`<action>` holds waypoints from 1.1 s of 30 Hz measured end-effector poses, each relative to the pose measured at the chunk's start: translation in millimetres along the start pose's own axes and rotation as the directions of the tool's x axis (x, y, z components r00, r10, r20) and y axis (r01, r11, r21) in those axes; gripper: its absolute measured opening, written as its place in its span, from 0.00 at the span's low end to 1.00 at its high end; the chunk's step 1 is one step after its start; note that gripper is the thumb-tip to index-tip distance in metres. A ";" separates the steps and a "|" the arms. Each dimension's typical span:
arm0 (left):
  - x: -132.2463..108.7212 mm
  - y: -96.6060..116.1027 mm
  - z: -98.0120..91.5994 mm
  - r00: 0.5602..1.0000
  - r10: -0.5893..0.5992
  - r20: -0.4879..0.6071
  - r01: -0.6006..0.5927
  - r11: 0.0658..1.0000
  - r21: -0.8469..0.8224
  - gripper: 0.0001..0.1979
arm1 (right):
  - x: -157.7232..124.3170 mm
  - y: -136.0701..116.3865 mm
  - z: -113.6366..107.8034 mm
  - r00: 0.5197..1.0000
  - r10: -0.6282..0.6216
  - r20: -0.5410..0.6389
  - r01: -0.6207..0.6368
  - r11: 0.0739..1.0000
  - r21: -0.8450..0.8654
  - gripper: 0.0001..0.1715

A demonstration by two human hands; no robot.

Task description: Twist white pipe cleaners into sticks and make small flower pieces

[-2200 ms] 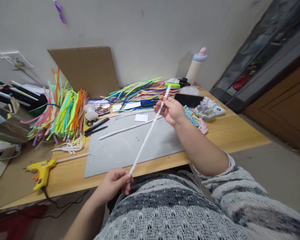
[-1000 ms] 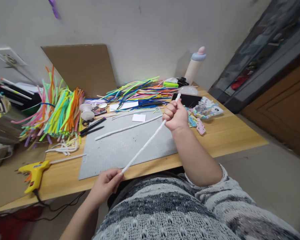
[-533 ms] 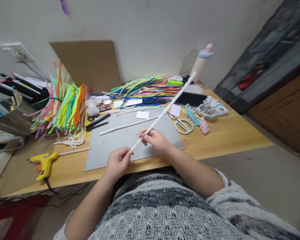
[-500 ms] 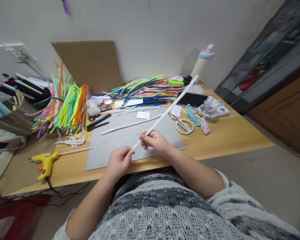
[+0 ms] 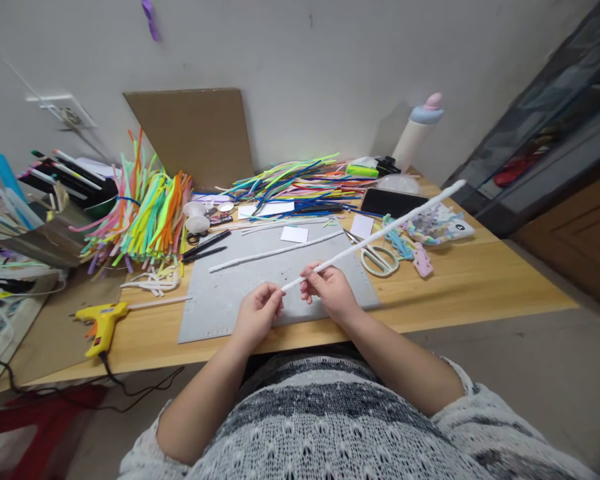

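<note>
A long white pipe cleaner (image 5: 385, 231) slants up to the right between my hands, over the grey cutting mat (image 5: 235, 308). My left hand (image 5: 257, 313) pinches its lower end between thumb and fingertips. A short way along, my right hand (image 5: 331, 291) has its thumb and fingers closed on the same stem. Beyond my hands, a second white pipe cleaner (image 5: 275, 251) lies across the mat. Close to the right of the mat rest scissors with pale handles (image 5: 380, 261). A small white card (image 5: 295, 234) lies at the mat's far side.
A yellow glue gun (image 5: 101, 324) lies at the left, its cord hanging off the table edge. Bundled coloured pipe cleaners (image 5: 153, 223) stand behind it, and loose ones (image 5: 295, 180) lie along the wall. A phone (image 5: 393, 202) and a white bottle (image 5: 416, 137) are at the back right.
The held pipe cleaner has tipped lower, its far end swinging to the right and down. Both hands still grip it. The whole view has shifted slightly.
</note>
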State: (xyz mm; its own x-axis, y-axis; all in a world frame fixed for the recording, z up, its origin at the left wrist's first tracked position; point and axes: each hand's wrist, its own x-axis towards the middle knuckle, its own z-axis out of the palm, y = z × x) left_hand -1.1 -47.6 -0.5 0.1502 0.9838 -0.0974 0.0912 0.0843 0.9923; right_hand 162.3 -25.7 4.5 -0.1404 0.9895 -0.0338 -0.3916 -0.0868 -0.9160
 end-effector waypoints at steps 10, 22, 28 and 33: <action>-1.6 -4.7 10.0 0.994 -0.105 0.033 0.109 0.985 -0.132 0.18 | -1.7 9.7 -1.0 0.973 0.118 0.197 -0.066 0.966 -0.250 0.14; -4.5 -15.9 8.8 0.999 -0.005 0.046 0.007 0.999 -0.037 0.16 | -5.1 18.6 -2.2 0.981 0.080 0.176 -0.022 0.952 -0.306 0.14; -2.0 -9.8 11.4 0.998 -0.032 0.060 0.039 0.993 -0.110 0.17 | -8.4 21.5 -2.5 0.977 -0.019 0.214 0.109 0.900 -0.421 0.10; -3.4 -7.9 14.0 0.997 -0.045 0.057 0.049 0.995 -0.082 0.18 | -7.0 22.4 -2.3 0.975 0.046 0.216 0.034 0.936 -0.351 0.14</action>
State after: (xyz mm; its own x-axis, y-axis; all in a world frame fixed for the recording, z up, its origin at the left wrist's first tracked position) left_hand 11.5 -53.8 -9.1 0.2015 0.9685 -0.1461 0.0179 0.1455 0.9892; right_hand 156.7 -34.3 -16.7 -0.3510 0.9363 0.0112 -0.0519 -0.0075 -0.9986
